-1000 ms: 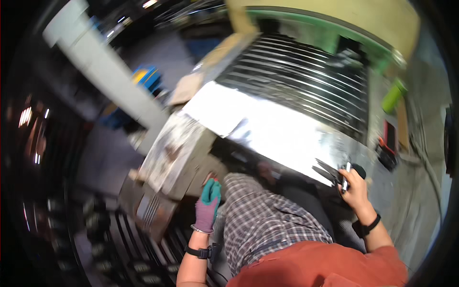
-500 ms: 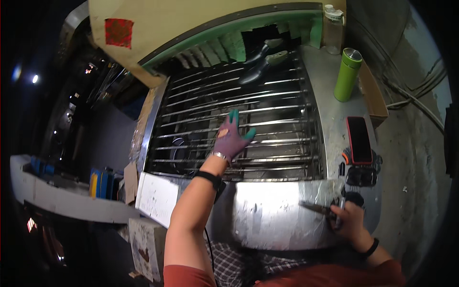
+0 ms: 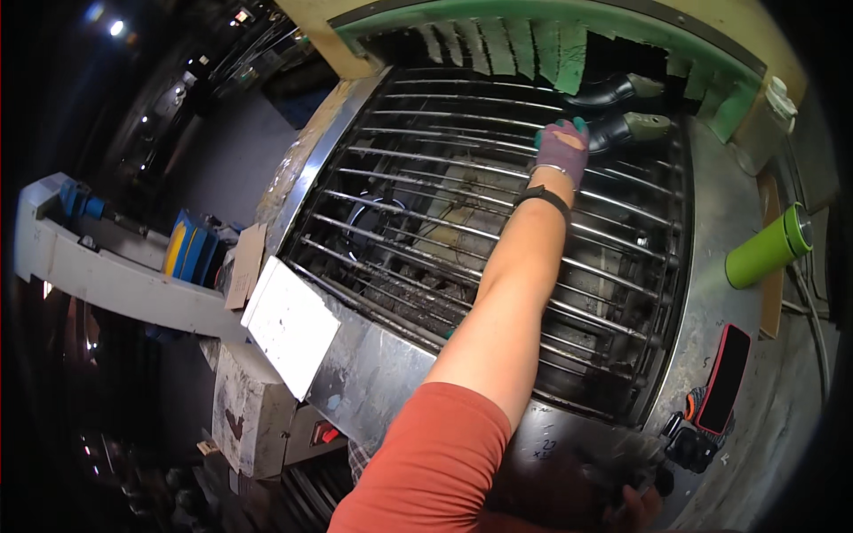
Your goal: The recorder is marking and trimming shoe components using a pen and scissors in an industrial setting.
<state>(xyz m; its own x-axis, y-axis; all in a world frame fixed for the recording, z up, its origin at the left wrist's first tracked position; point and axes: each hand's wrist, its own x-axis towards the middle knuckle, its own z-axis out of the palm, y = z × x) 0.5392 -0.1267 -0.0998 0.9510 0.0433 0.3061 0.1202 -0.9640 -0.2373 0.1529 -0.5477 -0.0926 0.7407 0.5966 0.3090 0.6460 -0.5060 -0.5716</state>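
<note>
My left hand point(image 3: 562, 148), in a purple glove with teal fingertips, is at the far side of a rack of metal bars point(image 3: 498, 233). Its fingers bend down over the toe of a black shoe point(image 3: 609, 133), which has a grey-green last point(image 3: 647, 126) in its heel end. The glove hides the toe and most of the grip. Just beyond lies a second black shoe point(image 3: 604, 91), also on a last. Low at the right, in shadow, my right hand point(image 3: 635, 508) is closed around pliers that show only dimly at the picture's edge.
A green frame with hanging strips point(image 3: 511, 46) crosses the rack's far end. On the right ledge are a green bottle point(image 3: 769, 246), a clear bottle point(image 3: 766, 129), a red-edged phone point(image 3: 724, 380) and a small black device point(image 3: 689, 444). A white board point(image 3: 290, 324) sits at the near left corner.
My left hand has reached farther away and right, from above the middle bars to the nearer shoe, its spread fingers now bent. The view has turned, and my right hand has dropped toward the lower edge.
</note>
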